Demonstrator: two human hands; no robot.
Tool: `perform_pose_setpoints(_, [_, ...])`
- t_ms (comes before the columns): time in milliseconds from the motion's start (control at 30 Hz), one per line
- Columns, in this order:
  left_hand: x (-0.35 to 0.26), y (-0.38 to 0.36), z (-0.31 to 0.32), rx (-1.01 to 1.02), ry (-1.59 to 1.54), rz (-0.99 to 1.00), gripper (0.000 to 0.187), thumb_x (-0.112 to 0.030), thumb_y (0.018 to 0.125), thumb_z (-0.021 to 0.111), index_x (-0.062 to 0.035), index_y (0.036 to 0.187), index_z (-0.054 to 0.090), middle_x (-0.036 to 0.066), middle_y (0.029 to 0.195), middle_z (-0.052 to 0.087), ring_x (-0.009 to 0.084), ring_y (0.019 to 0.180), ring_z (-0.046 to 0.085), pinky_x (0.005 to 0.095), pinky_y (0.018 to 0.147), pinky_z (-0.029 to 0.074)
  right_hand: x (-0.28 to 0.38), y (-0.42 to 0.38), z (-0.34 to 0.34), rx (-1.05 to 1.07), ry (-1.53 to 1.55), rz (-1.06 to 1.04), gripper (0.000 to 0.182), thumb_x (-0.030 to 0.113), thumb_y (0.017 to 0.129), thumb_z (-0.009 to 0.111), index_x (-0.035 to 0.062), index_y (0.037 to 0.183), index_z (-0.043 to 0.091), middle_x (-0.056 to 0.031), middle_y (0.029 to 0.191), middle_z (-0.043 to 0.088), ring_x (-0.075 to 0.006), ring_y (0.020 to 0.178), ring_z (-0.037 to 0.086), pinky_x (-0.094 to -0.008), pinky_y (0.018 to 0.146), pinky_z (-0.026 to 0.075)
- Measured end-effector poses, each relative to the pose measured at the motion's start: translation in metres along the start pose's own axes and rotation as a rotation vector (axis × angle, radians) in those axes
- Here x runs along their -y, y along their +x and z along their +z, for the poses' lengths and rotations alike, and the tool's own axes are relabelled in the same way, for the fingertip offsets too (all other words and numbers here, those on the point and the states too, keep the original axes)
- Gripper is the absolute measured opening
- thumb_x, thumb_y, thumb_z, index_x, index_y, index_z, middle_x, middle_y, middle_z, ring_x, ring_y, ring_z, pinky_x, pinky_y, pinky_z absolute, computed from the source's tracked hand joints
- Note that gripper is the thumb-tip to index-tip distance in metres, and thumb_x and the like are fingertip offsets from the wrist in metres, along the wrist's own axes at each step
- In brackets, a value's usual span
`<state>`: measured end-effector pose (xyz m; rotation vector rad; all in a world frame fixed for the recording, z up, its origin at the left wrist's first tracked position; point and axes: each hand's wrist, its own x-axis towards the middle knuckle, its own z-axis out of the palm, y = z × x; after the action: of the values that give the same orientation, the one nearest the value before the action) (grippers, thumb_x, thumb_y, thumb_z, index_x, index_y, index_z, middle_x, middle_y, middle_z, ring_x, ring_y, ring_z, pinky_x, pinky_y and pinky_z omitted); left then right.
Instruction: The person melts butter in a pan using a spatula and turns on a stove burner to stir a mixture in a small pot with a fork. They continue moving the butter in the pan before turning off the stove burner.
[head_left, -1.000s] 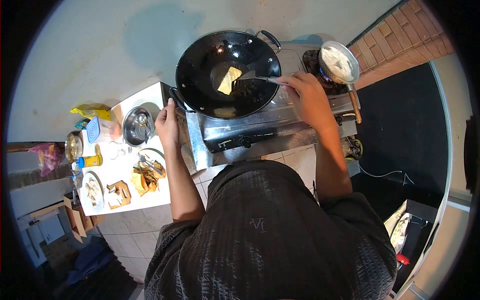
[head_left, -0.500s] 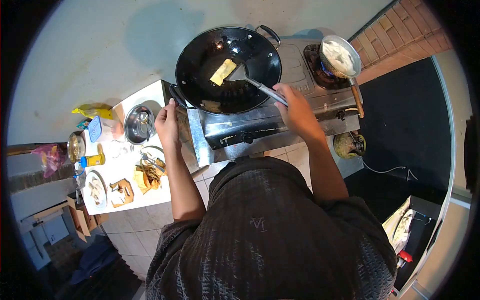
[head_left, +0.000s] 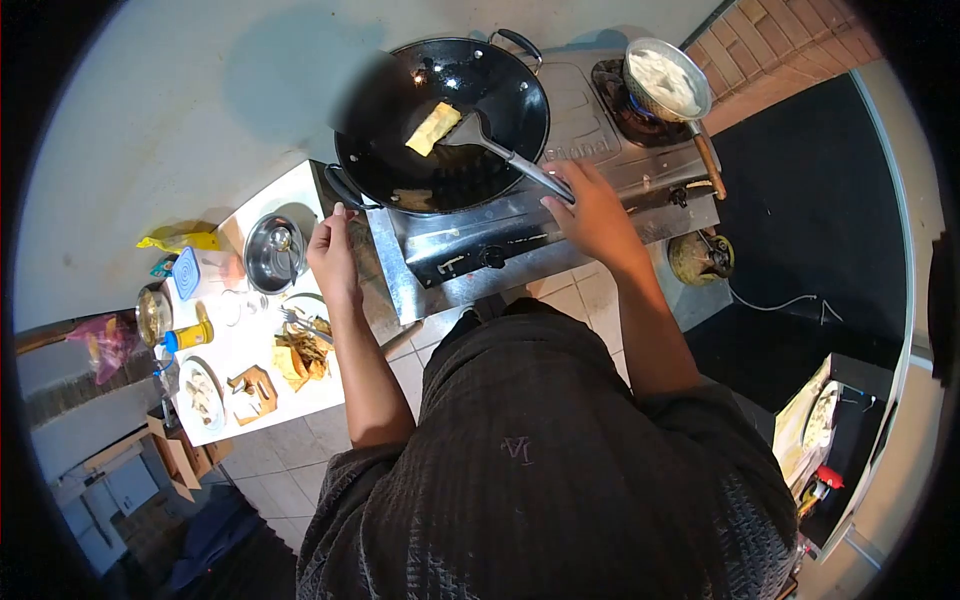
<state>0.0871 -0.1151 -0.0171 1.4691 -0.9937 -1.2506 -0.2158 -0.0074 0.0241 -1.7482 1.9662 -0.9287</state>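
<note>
A black wok (head_left: 450, 190) sits on the gas stove, and a folded yellow piece of food (head_left: 433, 130), perhaps omelette, lies inside it. My right hand (head_left: 597, 220) is wrapped round the grey handle of a spatula (head_left: 520, 165). The spatula's blade is right beside the food, at its right edge. My left hand (head_left: 335, 255) is at the wok's left loop handle (head_left: 345, 187), fingers curled and thumb up. Whether it touches that handle or pinches something small, I cannot make out.
Right of the wok, a pan with white contents (head_left: 663, 82) stands on the other burner (head_left: 625, 115), its wooden handle (head_left: 708, 160) pointing toward me. The white side table (head_left: 240, 345) holds a steel bowl (head_left: 262, 262), a plate (head_left: 202, 425) and a yellow bottle (head_left: 190, 333). A gas cylinder (head_left: 690, 262) stands below.
The whole view has shifted slightly, so the wok and stove appear higher and further left. The spatula stays at the food's right side, and both hands keep their places.
</note>
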Motion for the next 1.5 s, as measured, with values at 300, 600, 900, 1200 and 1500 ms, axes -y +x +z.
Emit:
perform_pose_setpoints(300, [0.001,-0.014,-0.018,0.006,0.024,-0.026,0.028,-0.029,0.087,0.06,-0.003,0.077,0.065,-0.006,0.066,0.05,0.0031,0.058,0.032,0.0195,0.053,0.024,0.043,-0.01,0.001,-0.26,-0.085,-0.262,0.019,0.007,0.073,0.066,0.0028,0.091,0.061,-0.0119,0.09,0.057,-0.0279,0.084,0.056,-0.0355,0.073,0.045])
perform_pose_setpoints(600, [0.012,-0.061,-0.11,-0.333,-0.087,0.001,0.025,-0.027,0.088,0.059,-0.0032,0.083,0.065,-0.01,0.056,0.036,0.0009,0.051,0.025,0.0191,0.047,0.017,0.121,-0.021,0.084,0.245,0.484,-0.344,0.004,0.001,0.076,0.062,0.0008,0.079,0.06,-0.011,0.072,0.06,-0.0222,0.063,0.06,-0.0291,0.057,0.047])
perform_pose_setpoints(900, [0.06,-0.154,-0.205,-0.676,-0.075,-0.098,0.024,-0.026,0.088,0.058,-0.0031,0.083,0.063,-0.01,0.056,0.034,0.0007,0.049,0.027,0.0185,0.045,0.018,0.146,-0.044,0.274,0.694,0.362,-0.33,0.016,0.017,0.076,0.062,0.0048,0.086,0.064,-0.0147,0.076,0.064,-0.0305,0.072,0.063,-0.0374,0.065,0.049])
perform_pose_setpoints(1200, [0.095,-0.179,-0.315,-0.72,0.025,-0.233,0.026,-0.028,0.088,0.059,-0.0036,0.083,0.063,-0.007,0.057,0.037,0.0021,0.052,0.029,0.0186,0.047,0.022,0.174,-0.043,0.41,0.815,-0.304,-0.014,0.046,0.044,0.076,0.061,0.0003,0.09,0.066,-0.0189,0.089,0.064,-0.0335,0.085,0.062,-0.0411,0.075,0.049])
perform_pose_setpoints(1500, [0.094,-0.148,-0.366,-0.598,0.03,-0.221,0.026,-0.027,0.088,0.058,-0.0015,0.086,0.063,-0.008,0.057,0.036,0.0017,0.05,0.027,0.0188,0.047,0.019,0.18,-0.052,0.423,0.736,-0.119,0.019,0.033,0.034,0.078,0.061,0.0014,0.071,0.064,-0.0183,0.069,0.061,-0.0337,0.066,0.06,-0.04,0.061,0.046])
